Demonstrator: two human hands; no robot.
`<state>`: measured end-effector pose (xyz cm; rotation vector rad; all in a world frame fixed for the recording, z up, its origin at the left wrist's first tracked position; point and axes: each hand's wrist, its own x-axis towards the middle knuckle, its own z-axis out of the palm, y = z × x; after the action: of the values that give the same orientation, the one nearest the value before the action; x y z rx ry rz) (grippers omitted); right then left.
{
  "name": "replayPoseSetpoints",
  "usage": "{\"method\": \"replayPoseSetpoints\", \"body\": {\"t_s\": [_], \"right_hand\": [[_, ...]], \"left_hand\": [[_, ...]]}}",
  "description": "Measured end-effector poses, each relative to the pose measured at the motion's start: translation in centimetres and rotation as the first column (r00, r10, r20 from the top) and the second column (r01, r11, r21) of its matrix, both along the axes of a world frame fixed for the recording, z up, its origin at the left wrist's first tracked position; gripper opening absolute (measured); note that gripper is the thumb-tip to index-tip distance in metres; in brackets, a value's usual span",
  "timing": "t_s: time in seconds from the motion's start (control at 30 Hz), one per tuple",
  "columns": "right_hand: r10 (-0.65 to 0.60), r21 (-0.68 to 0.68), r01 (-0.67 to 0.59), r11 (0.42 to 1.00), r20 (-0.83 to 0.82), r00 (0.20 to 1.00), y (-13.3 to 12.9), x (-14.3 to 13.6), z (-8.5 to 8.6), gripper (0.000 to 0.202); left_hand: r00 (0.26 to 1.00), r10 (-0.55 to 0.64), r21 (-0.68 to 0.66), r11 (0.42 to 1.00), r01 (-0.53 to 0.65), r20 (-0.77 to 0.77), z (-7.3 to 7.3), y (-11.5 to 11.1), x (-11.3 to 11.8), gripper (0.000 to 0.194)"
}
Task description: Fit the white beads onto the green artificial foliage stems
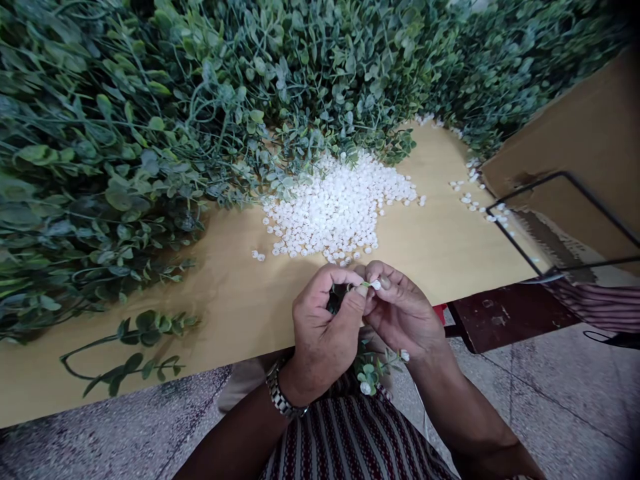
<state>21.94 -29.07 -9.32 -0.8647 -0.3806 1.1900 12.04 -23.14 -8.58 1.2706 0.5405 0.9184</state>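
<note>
My left hand (327,327), with a metal watch on its wrist, pinches a thin green stem between thumb and forefinger. My right hand (400,307) meets it at the fingertips and holds a small white bead (375,285) at the stem's end. Below my hands hangs a leafy sprig (370,370) with white pieces on some tips; its upper part is hidden behind my fingers. A heap of white beads (335,203) lies on the yellowish tabletop (235,287) just beyond my hands.
Green artificial foliage (200,100) is piled along the far and left sides. A single forked sprig (130,343) lies at the left front. Scattered beads (470,199), a cardboard box (580,153) and a black wire frame (600,207) are at the right.
</note>
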Motion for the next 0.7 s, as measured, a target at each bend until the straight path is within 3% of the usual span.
{"method": "replayPoseSetpoints", "body": {"t_s": [0.53,0.7], "right_hand": [[-0.033,-0.019,0.033,0.999,-0.015,0.999,0.19,-0.15,0.16,0.009],[-0.040,-0.027,0.041,0.999,0.045,0.998,0.17,-0.22,0.25,0.009]], "left_hand": [[0.999,0.045,-0.039,0.998,-0.044,0.020,-0.30,-0.30,0.26,0.006],[0.999,0.032,-0.032,0.999,-0.032,-0.003,-0.50,-0.05,0.09,0.006]]}}
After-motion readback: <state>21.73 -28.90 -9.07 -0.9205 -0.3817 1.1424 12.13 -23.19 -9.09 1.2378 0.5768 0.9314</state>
